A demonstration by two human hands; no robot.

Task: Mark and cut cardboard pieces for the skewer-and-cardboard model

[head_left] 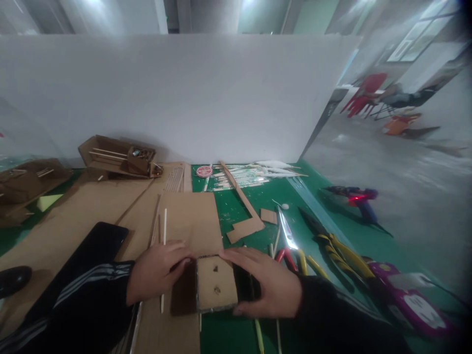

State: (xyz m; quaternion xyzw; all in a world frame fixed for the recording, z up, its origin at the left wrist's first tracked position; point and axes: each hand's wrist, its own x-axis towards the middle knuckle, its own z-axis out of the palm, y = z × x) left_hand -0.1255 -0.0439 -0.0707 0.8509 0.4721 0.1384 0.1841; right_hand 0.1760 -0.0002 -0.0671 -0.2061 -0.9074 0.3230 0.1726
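A small square cardboard box (217, 284) with two small holes in its top face sits between my hands at the front centre. My right hand (268, 285) grips it, fingers along its far right edge and thumb at the near right corner. My left hand (162, 269) is at its far left corner, thumb and fingertips close together; whether something small is between them cannot be made out. A thin wooden stick (164, 226) runs beneath my left hand on the cardboard sheet (193, 211).
Scissors (286, 233), yellow-black pliers (339, 253) and a purple device (409, 295) lie right. Beyond them is a drill-like tool (359, 199). Sticks (243, 177) and a cardboard strip (239, 191) lie behind. A cardboard model (110, 155) stands back left, a dark phone-like slab (105, 241) nearer.
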